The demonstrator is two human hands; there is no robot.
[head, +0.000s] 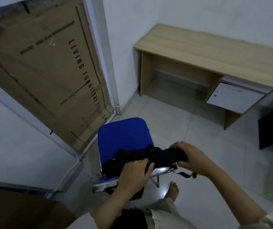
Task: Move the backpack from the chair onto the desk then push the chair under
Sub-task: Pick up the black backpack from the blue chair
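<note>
A black backpack (132, 157) lies across the near part of a blue chair (122, 136) with a metal frame. My left hand (135, 175) grips the backpack's near left side. My right hand (192, 157) is closed around its right end, which sticks out past the seat edge. A strap dangles below my right hand. The light wooden desk (215, 53) stands against the far wall, about a metre beyond the chair, with an open knee space on its left side.
A white drawer unit (234, 98) hangs under the desk's right side. A large cardboard box (38, 66) leans on the left wall. A dark object (272, 126) stands at the right. My bare foot (173, 190) is beside the chair leg on the tiled floor.
</note>
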